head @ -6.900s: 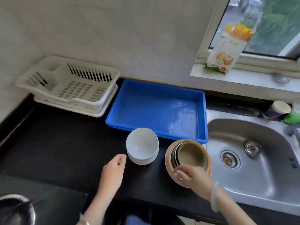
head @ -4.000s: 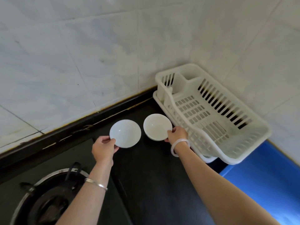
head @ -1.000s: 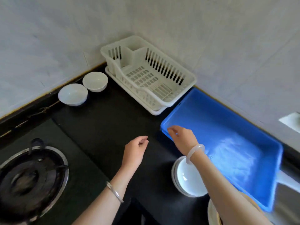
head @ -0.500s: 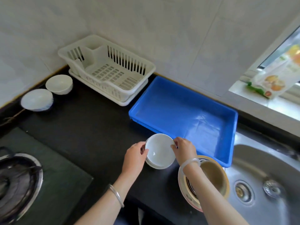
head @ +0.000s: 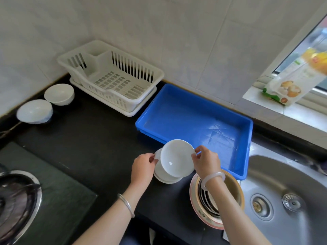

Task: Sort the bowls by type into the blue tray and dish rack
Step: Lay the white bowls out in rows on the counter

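Note:
A stack of white bowls (head: 164, 175) stands on the black counter in front of the blue tray (head: 194, 117). My right hand (head: 206, 160) grips the rim of the top white bowl (head: 177, 160), which is tilted and raised off the stack. My left hand (head: 142, 167) holds the left rim of the stack below it. A stack of beige and pink-rimmed bowls (head: 216, 198) sits under my right forearm. The white dish rack (head: 113, 76) holds nothing. Two single white bowls, one (head: 59, 94) and another (head: 34, 111), rest on the counter left of the rack.
A steel sink (head: 286, 195) lies at the right, touching the tray's corner. A gas burner (head: 16, 200) sits at the lower left. A food packet (head: 293, 80) leans on the window sill at the upper right.
My right hand has tilted and lifted the top white bowl off the stack. My left hand has stayed at the stack's left rim. The view has shifted slightly.

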A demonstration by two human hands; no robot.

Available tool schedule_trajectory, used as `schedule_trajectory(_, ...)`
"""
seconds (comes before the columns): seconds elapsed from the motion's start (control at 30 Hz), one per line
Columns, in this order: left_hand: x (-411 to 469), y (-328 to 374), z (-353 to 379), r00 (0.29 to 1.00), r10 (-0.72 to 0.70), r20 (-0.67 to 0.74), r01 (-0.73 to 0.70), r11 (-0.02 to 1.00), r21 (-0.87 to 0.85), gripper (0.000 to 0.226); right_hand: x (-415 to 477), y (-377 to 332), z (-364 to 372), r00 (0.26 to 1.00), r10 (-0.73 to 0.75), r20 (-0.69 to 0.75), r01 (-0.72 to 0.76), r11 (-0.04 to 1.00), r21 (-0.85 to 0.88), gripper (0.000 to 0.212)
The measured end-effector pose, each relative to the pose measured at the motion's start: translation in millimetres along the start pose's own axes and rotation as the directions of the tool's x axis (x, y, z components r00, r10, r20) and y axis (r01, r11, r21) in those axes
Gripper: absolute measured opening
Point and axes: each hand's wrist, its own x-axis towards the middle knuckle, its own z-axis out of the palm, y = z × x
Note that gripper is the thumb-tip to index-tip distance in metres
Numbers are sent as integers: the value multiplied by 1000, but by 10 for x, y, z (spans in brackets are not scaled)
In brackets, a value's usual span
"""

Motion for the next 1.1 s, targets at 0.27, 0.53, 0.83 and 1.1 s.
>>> schedule_trajectory(0.27,74,208,-45,998,-48,-30,51,993,102,8,-37,40,-137,1000,2,-8,-1,997,73,18)
schedule_trajectory(0.53,150,244,-335,999,-45,-13,44,999,-29,8,-6,-92,-329,999,-43,-31,48,987,152,22)
schedule_trajectory(0.83,357,-197,-1123,967,-169,-191,129,970,-205,10,220,-889,-220,981,-195,14,185,945,271,14)
schedule_trajectory(1.1,638,-1129,-1674,865,-383,-325,256,892,-372,10,505,-1724,513,947,-269,173,211,932,296,14)
